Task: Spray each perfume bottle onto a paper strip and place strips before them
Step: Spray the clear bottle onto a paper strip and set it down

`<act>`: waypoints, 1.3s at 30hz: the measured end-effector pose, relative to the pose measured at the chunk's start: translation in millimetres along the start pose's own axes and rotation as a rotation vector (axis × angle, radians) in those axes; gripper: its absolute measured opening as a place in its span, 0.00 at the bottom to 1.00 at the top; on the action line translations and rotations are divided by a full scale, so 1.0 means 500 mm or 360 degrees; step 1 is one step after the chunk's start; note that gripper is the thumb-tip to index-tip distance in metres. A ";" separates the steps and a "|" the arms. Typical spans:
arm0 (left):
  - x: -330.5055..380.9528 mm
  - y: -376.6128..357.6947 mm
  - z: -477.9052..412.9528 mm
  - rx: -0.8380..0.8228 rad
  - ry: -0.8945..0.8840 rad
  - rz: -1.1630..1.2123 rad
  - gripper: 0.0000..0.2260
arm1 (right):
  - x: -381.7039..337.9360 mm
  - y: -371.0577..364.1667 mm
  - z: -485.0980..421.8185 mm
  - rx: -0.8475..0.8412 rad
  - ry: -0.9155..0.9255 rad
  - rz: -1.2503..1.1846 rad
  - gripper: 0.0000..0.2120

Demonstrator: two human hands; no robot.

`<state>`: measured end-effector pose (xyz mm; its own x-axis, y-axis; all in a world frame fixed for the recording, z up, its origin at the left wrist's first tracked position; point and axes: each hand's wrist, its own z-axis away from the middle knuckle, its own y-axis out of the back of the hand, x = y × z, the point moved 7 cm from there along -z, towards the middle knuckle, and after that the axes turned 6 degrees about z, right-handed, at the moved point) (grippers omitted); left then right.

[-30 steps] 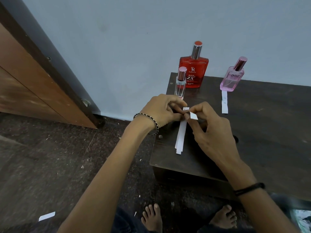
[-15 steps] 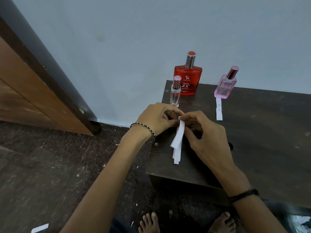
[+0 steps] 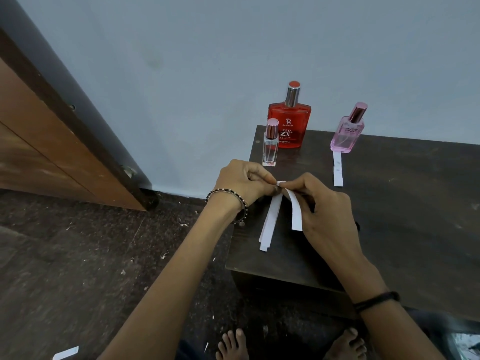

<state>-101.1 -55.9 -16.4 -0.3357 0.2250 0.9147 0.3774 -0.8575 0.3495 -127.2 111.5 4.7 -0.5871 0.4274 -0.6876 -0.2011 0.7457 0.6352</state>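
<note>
Peeling one paper strip from the bundle of strips, the right hand pinches it while left hand fingers clamp the bundle over the desk; next, spraying an unsprayed bottle, likely the red bottle, far left

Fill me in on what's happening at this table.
A person is peeling one paper strip with the right hand off a small bundle of strips pinched in the left hand. Three perfume bottles stand at the back of the dark table; only the pink bottle has a strip laid before it.
</note>
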 end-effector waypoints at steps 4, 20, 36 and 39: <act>-0.002 0.000 0.000 0.0018 0.0067 0.0036 0.05 | 0.002 0.007 0.000 -0.0007 0.0038 -0.0013 0.06; 0.026 0.008 0.008 0.0116 -0.0140 0.0043 0.06 | -0.010 0.069 0.016 0.0246 0.0469 0.0453 0.10; 0.057 -0.065 0.070 -0.0352 0.0025 0.0681 0.11 | -0.003 0.064 0.017 0.0191 0.0405 0.0380 0.13; 0.054 -0.073 0.073 -0.0347 0.0053 0.0736 0.11 | -0.004 0.063 0.015 0.0206 0.0374 0.0330 0.13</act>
<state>-92.5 -1.8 2.9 -0.2047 -0.2124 0.9555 0.3052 -0.9414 -0.1439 -126.4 138.0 23.5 -0.7726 0.4588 -0.4389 0.0342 0.7203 0.6928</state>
